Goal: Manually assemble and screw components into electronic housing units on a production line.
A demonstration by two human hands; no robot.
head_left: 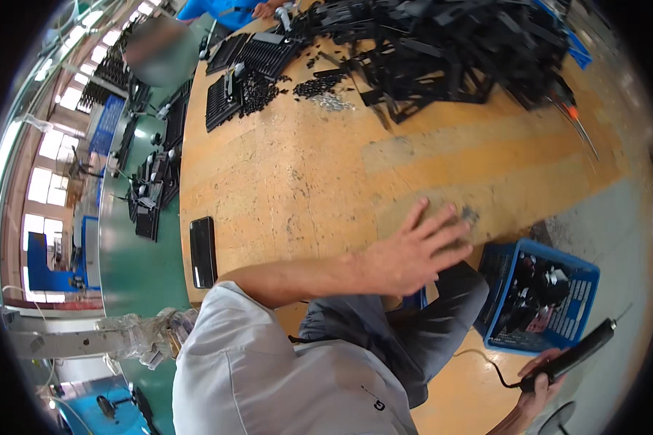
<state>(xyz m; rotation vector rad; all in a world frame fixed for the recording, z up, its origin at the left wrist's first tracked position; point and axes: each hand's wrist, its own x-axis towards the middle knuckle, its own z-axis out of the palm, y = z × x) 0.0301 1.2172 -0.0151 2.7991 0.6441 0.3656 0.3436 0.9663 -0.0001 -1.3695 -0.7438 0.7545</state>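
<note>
My left hand [417, 254] reaches across in front of me, palm down over the wooden table's near edge. Its fingers are spread and hold nothing. Whether the palm rests on the wood I cannot tell. Low at the right, my right hand [543, 378] is closed round the lower body of a black electric screwdriver [579, 353]. The tool's thin bit points up and to the right, and a cord [490, 357] trails from its lower end. Between the two hands, beside my knee, stands a blue plastic crate [502, 319] with black parts inside.
A large heap of black frame-like parts [442, 58] covers the table's far right. Small black pieces [257, 94], silvery screws [332, 101] and slotted black trays [223, 101] lie far left. A phone [203, 252] lies at the left edge. A person in blue [225, 11] works at the far side.
</note>
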